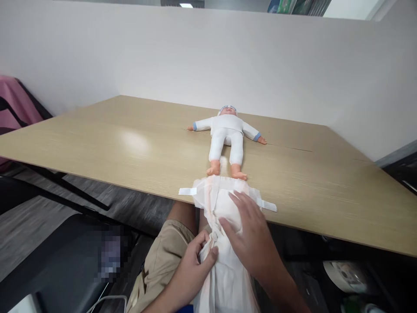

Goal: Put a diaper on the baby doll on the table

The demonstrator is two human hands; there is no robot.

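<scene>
An unfolded white diaper [228, 278] hangs over the table's front edge toward my lap, its two side tapes spread out on the tabletop. With thumb and fingers, my left hand [195, 265] pinches the gathered left edge of the diaper. Spread over the diaper's inner padding, my right hand [252, 230] lies with its fingers apart, touching the surface. Just beyond the diaper's top edge, a baby doll [227, 134] in white clothes with blue cuffs lies on its back, arms stretched out and feet toward me.
The wooden table [156, 152] reaches back to a white partition wall [163, 56]. A black chair seat [55, 261] is at the lower left. Pink cloth [19, 102] hangs on a chair at the far left. Under the table on the right is a white round object [345, 276].
</scene>
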